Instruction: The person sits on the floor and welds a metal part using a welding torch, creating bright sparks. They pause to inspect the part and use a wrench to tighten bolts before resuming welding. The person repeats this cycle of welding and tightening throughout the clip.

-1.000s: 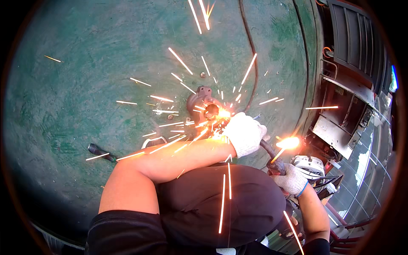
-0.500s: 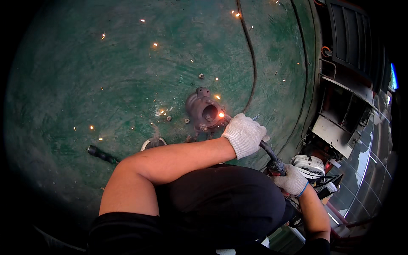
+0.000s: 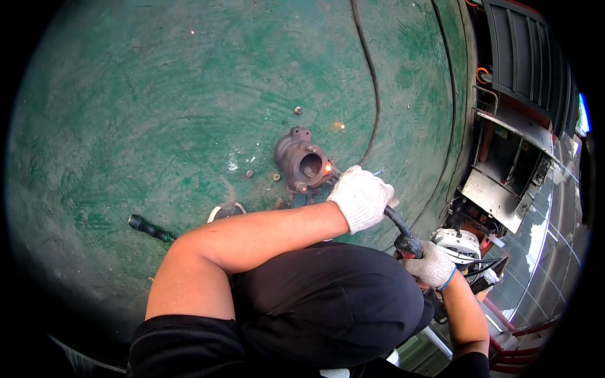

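Note:
A grey-brown cast metal housing with a round opening lies on the green floor, an orange-hot spot at the opening's right rim. My left hand, in a whitish knit glove, is closed around the front of a dark torch whose tip meets the housing beside that spot. My right hand, gloved alike, grips the torch's thicker taped handle lower right. My dark-clothed leg is beneath my left forearm.
Several small bolts lie around the housing. A black-and-green handled tool lies at left, near a shoe. Black cables cross the floor. At right stand a metal cart, a dark slatted panel and white equipment.
The wide spray of bright sparks from a second ago has died down to a glowing spot and a few specks on the floor. Both hands have stayed almost in place.

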`<state>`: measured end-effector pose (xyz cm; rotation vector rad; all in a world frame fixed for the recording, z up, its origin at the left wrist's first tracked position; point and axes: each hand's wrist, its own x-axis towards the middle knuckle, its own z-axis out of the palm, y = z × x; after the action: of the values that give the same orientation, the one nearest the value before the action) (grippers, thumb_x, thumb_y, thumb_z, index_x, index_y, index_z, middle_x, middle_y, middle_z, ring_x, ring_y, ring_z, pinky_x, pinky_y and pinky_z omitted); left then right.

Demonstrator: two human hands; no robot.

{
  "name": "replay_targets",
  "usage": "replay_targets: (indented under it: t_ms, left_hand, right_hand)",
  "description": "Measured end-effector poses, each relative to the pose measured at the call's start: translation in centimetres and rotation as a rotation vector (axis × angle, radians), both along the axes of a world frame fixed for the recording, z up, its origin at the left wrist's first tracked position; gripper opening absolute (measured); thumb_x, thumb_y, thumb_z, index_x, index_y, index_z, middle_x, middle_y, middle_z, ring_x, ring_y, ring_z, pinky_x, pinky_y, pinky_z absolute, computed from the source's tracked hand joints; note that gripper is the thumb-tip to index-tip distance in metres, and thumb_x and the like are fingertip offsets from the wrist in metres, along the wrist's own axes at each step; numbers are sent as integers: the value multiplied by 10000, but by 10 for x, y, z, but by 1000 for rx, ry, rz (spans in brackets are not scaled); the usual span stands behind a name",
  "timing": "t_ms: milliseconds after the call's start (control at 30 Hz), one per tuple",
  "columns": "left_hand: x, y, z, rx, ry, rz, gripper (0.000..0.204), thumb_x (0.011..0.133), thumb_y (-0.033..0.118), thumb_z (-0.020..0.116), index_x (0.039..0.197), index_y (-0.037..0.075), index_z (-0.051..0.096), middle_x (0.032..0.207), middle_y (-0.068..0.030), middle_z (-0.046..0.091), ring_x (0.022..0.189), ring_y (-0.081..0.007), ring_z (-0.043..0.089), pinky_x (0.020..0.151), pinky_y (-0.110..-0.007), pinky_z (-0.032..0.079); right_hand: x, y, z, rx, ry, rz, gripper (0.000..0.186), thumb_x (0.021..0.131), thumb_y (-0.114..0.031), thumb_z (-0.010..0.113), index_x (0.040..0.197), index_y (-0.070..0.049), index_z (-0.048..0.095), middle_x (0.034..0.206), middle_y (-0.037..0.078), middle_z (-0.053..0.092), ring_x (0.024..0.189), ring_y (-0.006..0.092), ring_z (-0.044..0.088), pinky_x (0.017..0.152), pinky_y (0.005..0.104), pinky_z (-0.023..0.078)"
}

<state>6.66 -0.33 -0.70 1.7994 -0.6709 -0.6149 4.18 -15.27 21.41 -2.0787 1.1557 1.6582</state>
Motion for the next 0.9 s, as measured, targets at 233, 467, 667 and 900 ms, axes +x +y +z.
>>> replay_targets:
  t_ms: [233, 467, 667, 900]
  left_hand:
    - [-1, -2, -2, -9, -2, 11, 409, 1063, 502, 634, 946, 153, 812, 891, -107, 805, 926, -320, 791, 878, -474, 527]
    - [0, 0, 0, 7, -13, -7, 402, 1068, 501, 629, 944, 161, 805, 894, -100, 806, 930, -312, 792, 875, -463, 531]
    - [1, 0, 0, 2, 4, -17, 389, 1065, 499, 634, 956, 168, 807, 900, -97, 807, 937, -309, 790, 881, -466, 531]
    - [-3, -2, -3, -11, -31, 34, 391, 1067, 481, 635, 942, 153, 806, 867, -107, 793, 889, -332, 784, 863, -478, 540]
  right_hand:
    - [4, 5, -1, -19, 22, 25, 299, 947, -171, 781, 1208, -34, 726, 655, 23, 606, 485, 112, 550, 415, 292, 419]
    - [0, 1, 0, 2, 4, 12, 306, 943, -180, 775, 1207, -33, 725, 662, 21, 612, 495, 109, 555, 421, 289, 420]
    - [1, 2, 1, -9, 4, 1, 294, 933, -166, 780, 1194, -41, 726, 672, 13, 612, 511, 103, 555, 424, 290, 413]
    - [3, 7, 1, -3, -21, -6, 236, 928, -155, 786, 1128, -53, 712, 690, 9, 610, 514, 102, 545, 419, 292, 396]
